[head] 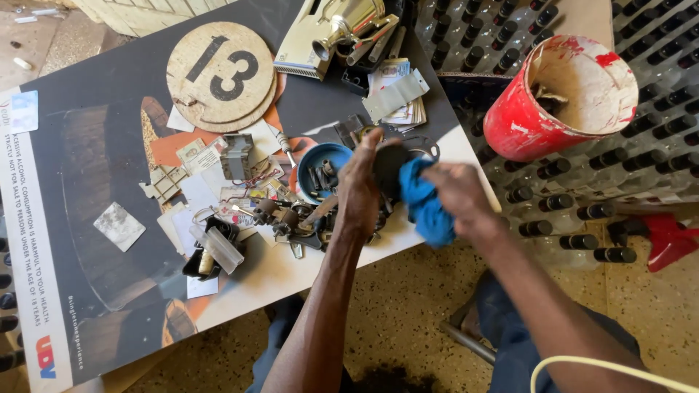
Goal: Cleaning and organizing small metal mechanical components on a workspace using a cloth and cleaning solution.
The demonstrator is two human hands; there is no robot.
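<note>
Disc (387,166) upright in left hand (362,191), fingers clamped on it; right hand (455,191) fingers bunch cloth (426,207) against its right face.

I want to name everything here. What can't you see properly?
- Head view: the dark round thing in the left hand is half covered by the blue cloth in the right hand.
- Red bucket: its contents sit in shadow.
- Gold cup: cut off by the top edge.
</note>
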